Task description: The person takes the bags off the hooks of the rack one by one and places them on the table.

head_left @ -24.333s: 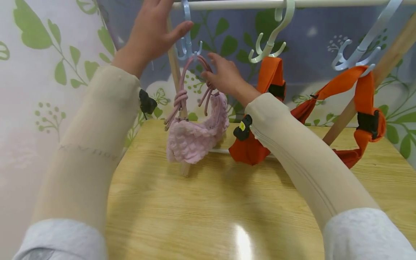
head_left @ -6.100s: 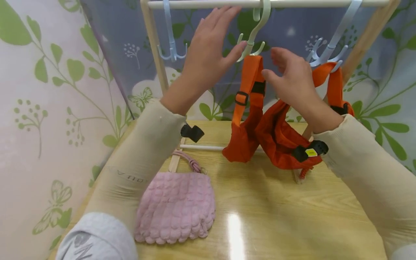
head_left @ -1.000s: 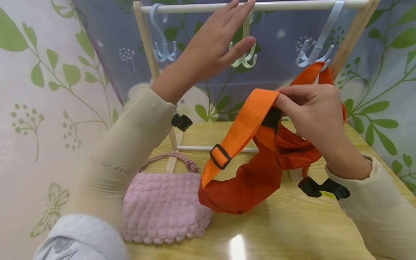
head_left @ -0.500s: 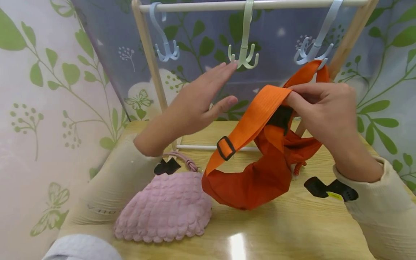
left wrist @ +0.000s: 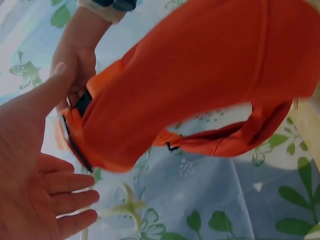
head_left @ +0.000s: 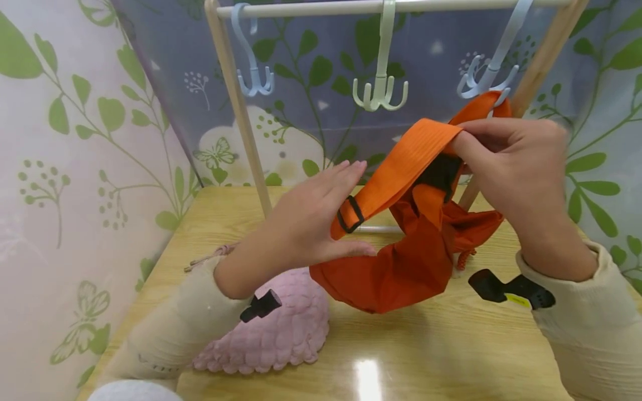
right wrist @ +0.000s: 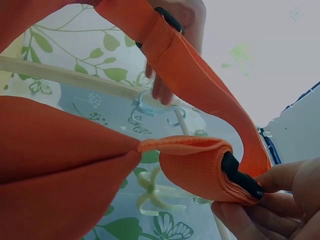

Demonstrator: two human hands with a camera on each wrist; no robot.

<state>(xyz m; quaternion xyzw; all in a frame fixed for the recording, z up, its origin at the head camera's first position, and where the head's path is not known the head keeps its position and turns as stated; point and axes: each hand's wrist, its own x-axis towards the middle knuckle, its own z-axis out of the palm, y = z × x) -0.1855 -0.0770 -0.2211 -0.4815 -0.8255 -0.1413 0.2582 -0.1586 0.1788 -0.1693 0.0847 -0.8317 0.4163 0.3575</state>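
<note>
My right hand pinches the strap of an orange bag, which hangs below it in front of the rack. In the right wrist view its fingers hold the folded strap at a black buckle. My left hand, fingers straight and thumb apart, is at the strap's black slider; the left wrist view shows the left palm beside the orange fabric. Behind, a second orange bag hangs from the right blue hook, partly hidden by the held bag and right hand.
A pink puffy bag lies on the wooden table, partly under my left forearm. From the rack's white bar also hang a green hook and a left blue hook. Leaf-patterned wall covering stands at the left and back.
The pink bag went from the left hook to the table. My right hand took the orange bag off the green hook. Lately my left hand came down from near the bar to its strap.
</note>
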